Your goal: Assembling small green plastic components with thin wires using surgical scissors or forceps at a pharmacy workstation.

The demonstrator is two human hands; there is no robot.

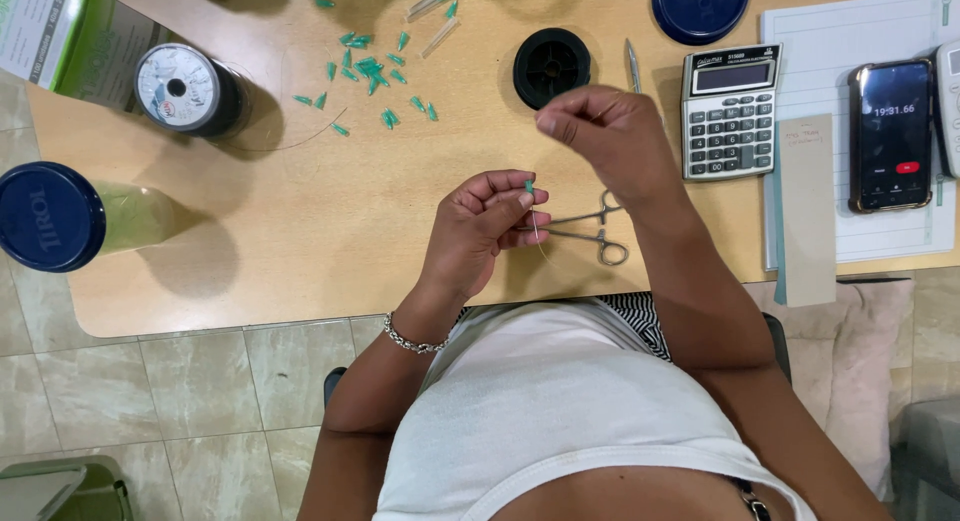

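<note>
My left hand [485, 226] pinches a small teal plastic tip [529, 187] between thumb and fingers, above the wooden table [300, 231]. My right hand [605, 131] is raised just above and right of it, fingers pinched on a thin clear line [537, 231] that hangs down past the left hand. Metal scissor-like forceps [590, 231] lie on the table under both hands. Several more teal tips [370, 71] are scattered at the back of the table.
A black spool [551, 67] and a silver-topped spool [188, 88] stand on the table. A jar with a blue lid [50, 217] lies at left, another blue lid [700, 6] at the back. A calculator [730, 111], phone [889, 134] and notepad [850, 41] sit at right.
</note>
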